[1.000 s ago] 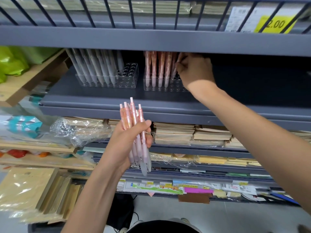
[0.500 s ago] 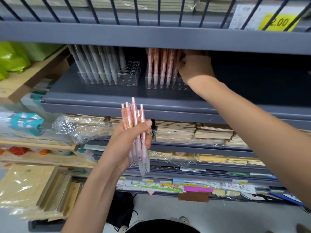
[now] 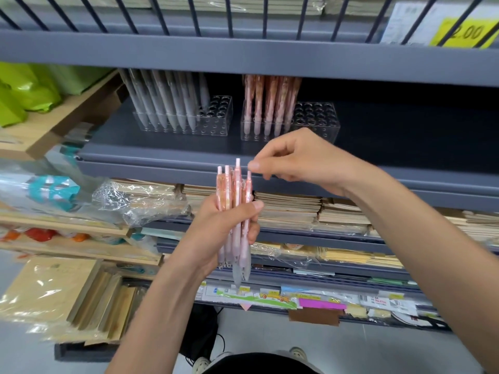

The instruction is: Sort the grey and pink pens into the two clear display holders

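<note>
Mid-sort, our left hand [image 3: 224, 230] grips the bundle of translucent pink plastic pens [image 3: 237, 201] below the grey metal shelf [image 3: 162, 155], while our right hand [image 3: 305, 160] curls thumb and forefinger at one pen's top, contact unclear; next we should draw that pen out and seat it in the half-filled clear plastic holder [image 3: 316, 120].

your left hand [image 3: 224, 228] grips a bunch of pink pens [image 3: 237, 190] upright; your right hand [image 3: 305, 160], fingers curled, is just beside their tops, below two clear holders [image 3: 216, 125].

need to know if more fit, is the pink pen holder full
Not full. The pink holder has pens only in its left part; the holes on its right stand empty.
</note>
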The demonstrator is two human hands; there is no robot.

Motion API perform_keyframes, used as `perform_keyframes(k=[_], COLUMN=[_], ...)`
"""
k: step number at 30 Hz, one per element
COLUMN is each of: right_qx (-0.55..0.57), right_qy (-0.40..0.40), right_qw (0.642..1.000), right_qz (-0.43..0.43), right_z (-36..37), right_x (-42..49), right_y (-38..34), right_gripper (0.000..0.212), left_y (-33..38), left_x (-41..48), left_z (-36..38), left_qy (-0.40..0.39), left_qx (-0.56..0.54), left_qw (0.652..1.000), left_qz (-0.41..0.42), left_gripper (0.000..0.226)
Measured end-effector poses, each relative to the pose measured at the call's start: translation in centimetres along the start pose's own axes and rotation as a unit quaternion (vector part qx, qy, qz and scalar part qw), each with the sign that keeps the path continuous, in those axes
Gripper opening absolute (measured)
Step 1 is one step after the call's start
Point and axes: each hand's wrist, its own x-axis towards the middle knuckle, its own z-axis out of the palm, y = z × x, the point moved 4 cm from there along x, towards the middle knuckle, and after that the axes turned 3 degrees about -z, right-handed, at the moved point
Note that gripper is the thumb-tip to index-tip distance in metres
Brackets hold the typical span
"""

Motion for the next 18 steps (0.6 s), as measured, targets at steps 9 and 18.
perform_keyframes(k=[9,18], right_qx=[0.007,0.196], right_qy=[-0.045,0.113], right_qw=[0.999,0.974], right_qz=[0.022,-0.004], right_z=[0.5,-3.2], right_x=[-0.1,-0.9], right_y=[1.0,1.9], right_gripper=[0.019,0.01], left_y=[-0.6,-0.7], left_x=[0.1,-0.1], left_z=[0.9,0.8], left_qy=[-0.011,0.012], left_qx=[0.001,-0.023], left_qw=[1.0,1.0], left_qz=[0.002,0.015], left_gripper=[0.013,0.032])
